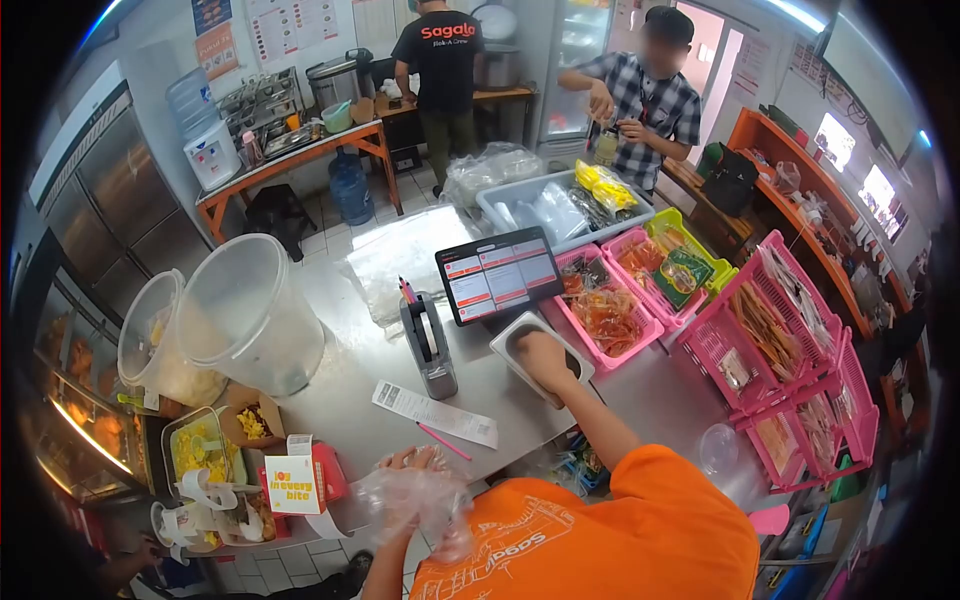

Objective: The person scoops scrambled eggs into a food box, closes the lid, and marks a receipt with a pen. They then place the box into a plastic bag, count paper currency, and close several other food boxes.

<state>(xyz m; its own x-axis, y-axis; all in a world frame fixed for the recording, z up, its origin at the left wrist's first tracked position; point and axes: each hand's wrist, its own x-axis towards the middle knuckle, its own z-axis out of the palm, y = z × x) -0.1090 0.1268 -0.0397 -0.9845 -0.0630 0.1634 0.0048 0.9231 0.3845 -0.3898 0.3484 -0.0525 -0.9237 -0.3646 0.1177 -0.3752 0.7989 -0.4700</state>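
My right hand (543, 360) reaches into a pale rectangular container (507, 343) beside the tablet (500, 275); its fingertips are hidden inside, so what they hold cannot be seen. Crumpled clear plastic (440, 500) covers my left hand (412, 478) near the table's front edge, its fingers wrapped in it. Between the hands lie a printed receipt (435, 413) and a pink pen (443, 441). A tape dispenser (430, 350) stands left of the container.
Pink baskets (625, 352) with packets stand right of the container, near a grey-blue tub (570, 240). Large clear buckets (250, 320) and boxed food (293, 484) are at left. Two people (437, 90) (650, 110) stand beyond the table.
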